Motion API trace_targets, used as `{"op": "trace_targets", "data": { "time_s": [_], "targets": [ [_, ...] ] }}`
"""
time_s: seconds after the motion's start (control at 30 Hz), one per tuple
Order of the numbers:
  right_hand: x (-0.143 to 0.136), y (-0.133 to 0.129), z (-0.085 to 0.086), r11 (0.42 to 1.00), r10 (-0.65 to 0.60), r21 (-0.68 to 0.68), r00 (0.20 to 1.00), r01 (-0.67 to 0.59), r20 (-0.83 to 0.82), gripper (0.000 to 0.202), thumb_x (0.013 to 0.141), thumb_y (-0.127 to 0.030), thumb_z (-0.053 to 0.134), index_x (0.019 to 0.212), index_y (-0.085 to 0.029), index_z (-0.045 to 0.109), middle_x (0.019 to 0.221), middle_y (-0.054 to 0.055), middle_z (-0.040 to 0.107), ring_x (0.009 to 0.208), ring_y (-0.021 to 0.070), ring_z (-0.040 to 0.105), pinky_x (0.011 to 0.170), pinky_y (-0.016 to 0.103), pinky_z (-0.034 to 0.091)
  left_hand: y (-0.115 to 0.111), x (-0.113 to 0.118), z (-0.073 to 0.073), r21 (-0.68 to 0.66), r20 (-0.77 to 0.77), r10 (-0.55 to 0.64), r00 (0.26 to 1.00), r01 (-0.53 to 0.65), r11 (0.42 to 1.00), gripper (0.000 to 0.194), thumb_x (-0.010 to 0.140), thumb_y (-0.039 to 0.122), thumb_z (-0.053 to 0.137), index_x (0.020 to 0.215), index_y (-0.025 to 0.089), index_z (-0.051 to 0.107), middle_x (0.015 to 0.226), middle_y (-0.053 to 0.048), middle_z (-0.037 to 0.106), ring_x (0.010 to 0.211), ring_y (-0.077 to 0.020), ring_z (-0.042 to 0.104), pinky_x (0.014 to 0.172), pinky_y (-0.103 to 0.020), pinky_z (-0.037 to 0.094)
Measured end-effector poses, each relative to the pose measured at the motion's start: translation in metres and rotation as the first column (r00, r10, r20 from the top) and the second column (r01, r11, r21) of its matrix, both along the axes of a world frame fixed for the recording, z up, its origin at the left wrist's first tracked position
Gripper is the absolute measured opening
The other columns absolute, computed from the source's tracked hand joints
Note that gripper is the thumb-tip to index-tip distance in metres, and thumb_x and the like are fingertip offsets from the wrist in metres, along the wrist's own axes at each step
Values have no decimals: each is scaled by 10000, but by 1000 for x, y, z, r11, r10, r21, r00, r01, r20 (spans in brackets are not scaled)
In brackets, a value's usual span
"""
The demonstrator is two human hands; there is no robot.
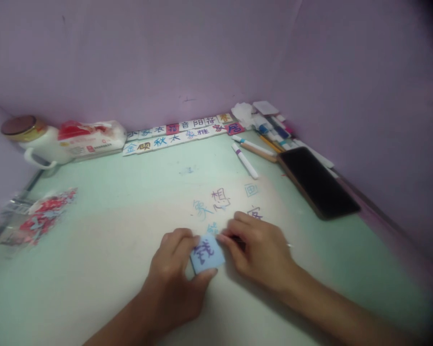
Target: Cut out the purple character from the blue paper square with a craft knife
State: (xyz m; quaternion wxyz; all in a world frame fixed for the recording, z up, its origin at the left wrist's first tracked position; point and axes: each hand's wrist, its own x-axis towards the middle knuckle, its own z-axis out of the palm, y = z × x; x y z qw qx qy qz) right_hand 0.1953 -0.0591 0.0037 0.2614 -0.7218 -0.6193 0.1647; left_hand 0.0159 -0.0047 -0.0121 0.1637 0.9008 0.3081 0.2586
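A small blue square of paper (213, 263) with a purple handwritten character sits low in the middle of the head view. My left hand (173, 274) grips it, fingers at its upper left side and thumb along the lower edge. At the paper's upper right corner, my right hand (261, 250) is closed in a pinch. What lies between those fingertips is hidden, though a small pale tip (290, 245) shows past the hand's far side. Handwritten characters (220, 198) in blue and purple mark the tabletop just beyond both hands.
Two rows of character cards (173, 138) run along the back wall. A phone (319, 182), a marker (245, 161) and other pens lie at right. At left are a lidded white mug (51, 144), a tissue pack (94, 139) and a plastic bag of red and white pieces (45, 216).
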Motion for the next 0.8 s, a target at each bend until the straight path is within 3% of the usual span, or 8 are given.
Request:
{"op": "trace_targets", "data": {
  "time_s": [0.43, 0.8],
  "targets": [
    [1, -3, 2, 998, 8, -65, 999, -11, -44, 213, 815, -259, 482, 672, -188, 623, 669, 16, 570, 607, 155, 543, 561, 278, 341, -2, 2, 1, 20, -11, 26, 1000, -25, 999, 307, 723, 241, 638, 984, 128, 525, 956, -118, 547, 839, -253, 549, 687, -411, 522],
    [-4, -7, -3, 999, -37, -36, 999, 36, -22, 211, 818, -263, 474, 662, -197, 600, 680, 16, 574, 613, 159, 551, 552, 273, 325, -4, -1, -3, 36, -24, 37, 999, -36, 999, 304, 744, 261, 621, 999, 129, 519, 965, -122, 538, 845, -258, 542, 699, -424, 525]
  ]
}}
